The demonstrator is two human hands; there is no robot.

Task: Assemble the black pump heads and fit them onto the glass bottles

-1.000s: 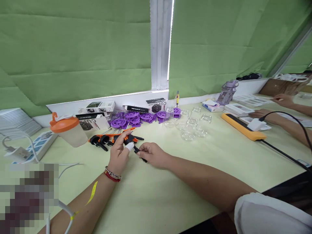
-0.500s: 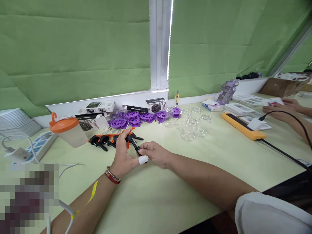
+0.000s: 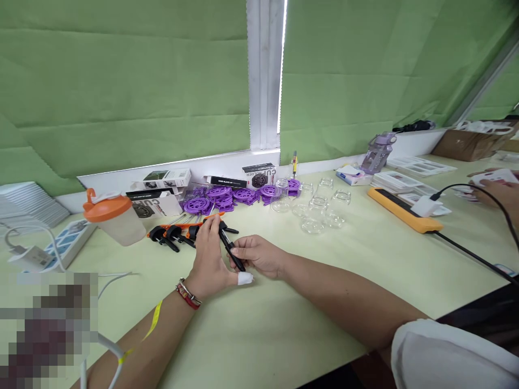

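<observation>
A black-and-orange clamp-like tool (image 3: pixel 231 246) is held slantwise between my hands, just above the table. My left hand (image 3: pixel 211 265) has its fingers closed around the upper end, partly hiding it. The left thumb, wrapped in white tape, stretches out toward the tool's lower end. With thumb and fingers, my right hand (image 3: pixel 259 256) pinches the black shaft near its lower end. Behind my left hand lie several similar black-and-orange tools (image 3: pixel 174 233), side by side on the table.
Several purple slotted discs (image 3: pixel 197 205) and printed boxes (image 3: pixel 160 204) line the wall. Clear glass jars (image 3: pixel 318 210) stand right of centre. An orange-lidded cup (image 3: pixel 121 221) and white power strip (image 3: pixel 67 243) sit left; an orange power strip (image 3: pixel 401 210) and another person's hand (image 3: pixel 497 190) are right.
My left thumb has moved down and outward from the tool, and the left fingers have shifted slightly. My right hand keeps its pinch. The other person's hands have moved right with a white item.
</observation>
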